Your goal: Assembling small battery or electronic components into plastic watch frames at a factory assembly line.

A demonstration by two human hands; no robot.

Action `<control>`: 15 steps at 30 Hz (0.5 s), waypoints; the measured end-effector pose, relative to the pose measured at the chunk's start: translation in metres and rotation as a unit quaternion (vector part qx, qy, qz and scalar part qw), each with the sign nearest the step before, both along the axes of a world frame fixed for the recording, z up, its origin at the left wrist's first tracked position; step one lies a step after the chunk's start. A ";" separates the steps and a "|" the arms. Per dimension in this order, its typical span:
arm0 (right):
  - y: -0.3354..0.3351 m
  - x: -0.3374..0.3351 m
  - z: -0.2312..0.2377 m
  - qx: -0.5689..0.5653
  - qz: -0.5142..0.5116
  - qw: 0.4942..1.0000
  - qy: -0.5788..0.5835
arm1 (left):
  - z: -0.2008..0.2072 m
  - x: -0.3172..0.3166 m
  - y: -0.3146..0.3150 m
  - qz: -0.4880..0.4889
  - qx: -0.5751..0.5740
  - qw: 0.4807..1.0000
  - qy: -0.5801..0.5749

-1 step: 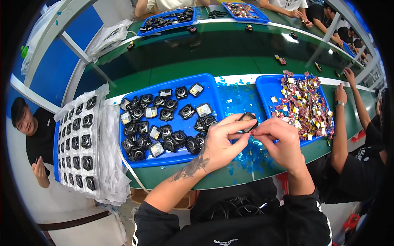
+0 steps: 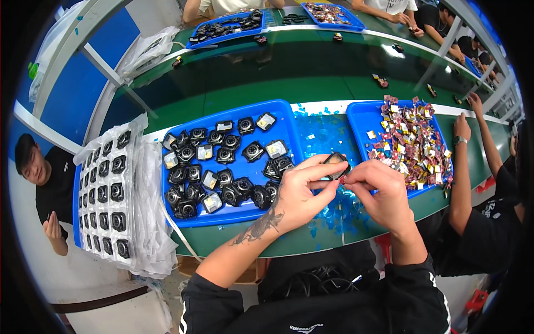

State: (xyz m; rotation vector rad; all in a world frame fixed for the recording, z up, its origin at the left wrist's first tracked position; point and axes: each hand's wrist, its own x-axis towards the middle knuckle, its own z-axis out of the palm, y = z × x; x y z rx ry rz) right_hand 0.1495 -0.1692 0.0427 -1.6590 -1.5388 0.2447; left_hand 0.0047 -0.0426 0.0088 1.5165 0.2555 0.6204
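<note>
My left hand point(image 2: 303, 192) grips a small black watch case point(image 2: 337, 160) between thumb and fingers, its inner side partly visible. Close beside it, my right hand point(image 2: 382, 192) pinches a tiny red circuit board point(image 2: 343, 180) at the case's lower edge. Fingers hide whether the two parts are joined. To the left, a blue tray point(image 2: 286, 119) holds many black watch cases point(image 2: 225, 156), some showing round backs and others whitish inner faces. On the right stands another blue tray point(image 2: 360, 125), heaped with red circuit boards point(image 2: 414, 145) bearing yellow and white pieces.
White moulded sheets point(image 2: 92, 222) filled with watch cases are stacked at far left. Blue film scraps point(image 2: 320, 136) litter the gap between trays. Beyond runs a green conveyor belt point(image 2: 245, 72) carrying scattered small parts. A co-worker's arm point(image 2: 461, 150) reaches in at right; another person point(image 2: 53, 189) is at left.
</note>
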 end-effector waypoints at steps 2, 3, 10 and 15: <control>0.000 -0.002 0.004 -0.021 -0.003 1.000 0.017 | 0.001 0.000 0.001 0.002 0.038 0.999 -0.010; -0.001 -0.002 0.003 -0.021 -0.005 1.000 0.018 | 0.001 0.000 0.001 0.004 0.077 0.997 -0.022; -0.007 0.007 -0.006 -0.057 0.081 0.878 0.467 | -0.005 -0.002 0.006 0.039 0.253 0.967 -0.022; -0.009 -0.004 -0.017 -0.004 0.033 0.870 0.492 | -0.004 0.000 0.000 -0.042 -0.076 0.994 0.061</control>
